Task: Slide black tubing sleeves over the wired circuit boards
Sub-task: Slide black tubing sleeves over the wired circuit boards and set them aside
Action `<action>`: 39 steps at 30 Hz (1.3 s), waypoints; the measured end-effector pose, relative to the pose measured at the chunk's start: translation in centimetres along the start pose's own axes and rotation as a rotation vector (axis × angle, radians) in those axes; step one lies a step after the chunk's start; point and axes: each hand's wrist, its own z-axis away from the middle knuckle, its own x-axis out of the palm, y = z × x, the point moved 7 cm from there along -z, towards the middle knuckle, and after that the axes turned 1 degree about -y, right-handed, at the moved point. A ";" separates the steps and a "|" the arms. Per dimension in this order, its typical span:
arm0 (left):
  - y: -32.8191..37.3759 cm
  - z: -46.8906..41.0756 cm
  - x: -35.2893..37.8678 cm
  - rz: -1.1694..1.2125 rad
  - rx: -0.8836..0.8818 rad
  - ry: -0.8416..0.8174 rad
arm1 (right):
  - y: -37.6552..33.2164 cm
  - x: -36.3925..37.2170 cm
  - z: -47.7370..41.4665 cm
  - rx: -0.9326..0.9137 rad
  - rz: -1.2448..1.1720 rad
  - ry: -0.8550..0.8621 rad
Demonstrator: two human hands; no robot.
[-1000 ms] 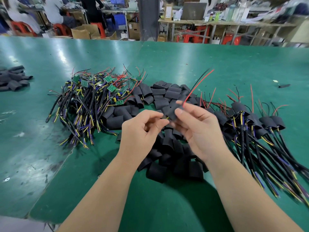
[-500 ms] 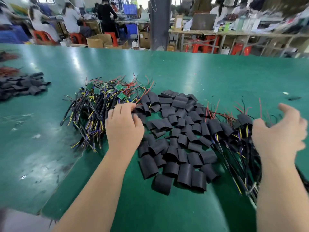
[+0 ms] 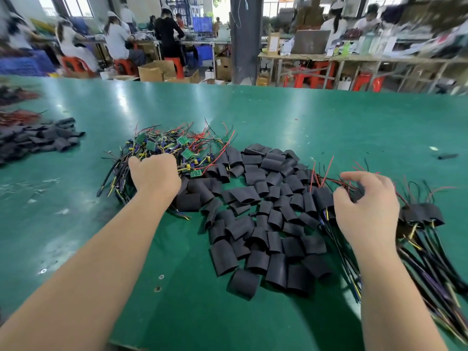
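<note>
your left hand (image 3: 154,176) rests on the tangled heap of small green circuit boards with black, yellow and red wires (image 3: 174,148), fingers bent down into the wires, tips hidden; a hold cannot be told. your right hand (image 3: 367,206), fingers loosely curved, is over the bundle of black-sleeved boards (image 3: 425,216); its grip is unclear. the pile of loose short black tubing sleeves (image 3: 266,224) lies between the hands on the green table (image 3: 304,117).

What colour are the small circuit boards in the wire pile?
Green. The circuit boards show best in the head view, just beyond the left hand.
</note>
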 end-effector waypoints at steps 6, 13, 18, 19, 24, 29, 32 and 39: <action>1.5 2.4 -4.6 0.862 0.186 0.201 | -0.8 1.2 0.9 0.073 -0.329 -0.076; 7.1 8.7 -6.6 0.965 0.621 0.056 | -4.9 6.7 4.6 0.143 -1.082 -0.675; 8.6 10.5 -5.6 0.891 0.670 0.105 | -3.7 6.4 3.8 0.154 -0.960 -0.455; 8.9 10.9 -5.5 0.865 0.689 0.121 | -3.4 6.5 3.8 0.171 -0.952 -0.438; 10.1 11.1 -4.6 0.760 0.696 0.157 | -2.3 6.9 3.7 0.227 -0.911 -0.395; 10.2 9.8 -3.7 1.000 0.583 0.043 | -2.2 6.9 3.7 0.200 -0.862 -0.407; 9.7 9.8 -2.4 1.110 0.492 -0.034 | -2.3 7.0 3.7 0.182 -0.784 -0.448; 7.9 9.7 -1.0 1.082 0.428 0.024 | -1.8 6.7 4.9 -0.051 0.146 -0.702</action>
